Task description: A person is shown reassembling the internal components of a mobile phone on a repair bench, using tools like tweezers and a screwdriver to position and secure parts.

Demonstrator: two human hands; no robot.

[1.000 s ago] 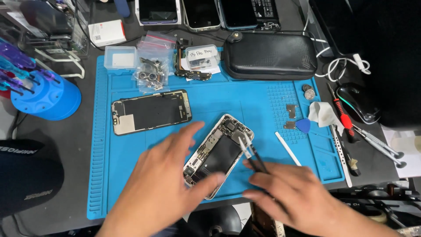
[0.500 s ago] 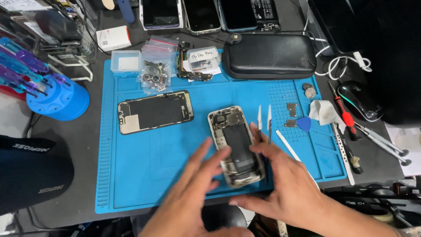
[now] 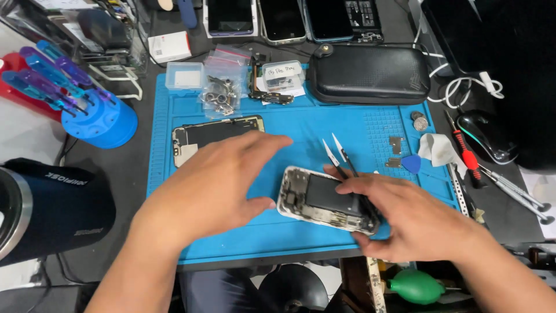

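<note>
An opened phone body [image 3: 315, 197] with a dark battery lies on the blue repair mat [image 3: 324, 124], near its front edge. My right hand [image 3: 405, 217] grips the phone's right end and also holds white-tipped tweezers [image 3: 339, 153] that point away from me. My left hand [image 3: 217, 185] hovers open just left of the phone, fingers spread, partly covering the detached phone screen [image 3: 200, 136] lying on the mat.
A black zip case [image 3: 370, 72], small parts bags [image 3: 223, 93], clear boxes and several phones sit at the back. A blue screwdriver stand [image 3: 98, 119] and dark cylinder [image 3: 52, 211] are at left. Screwdrivers [image 3: 469, 153], a blue pick [image 3: 412, 164] and a cloth lie right.
The phone body has been turned from lengthwise to lying across the mat. My left hand lifted off it and moved left; my right hand now grips its right end.
</note>
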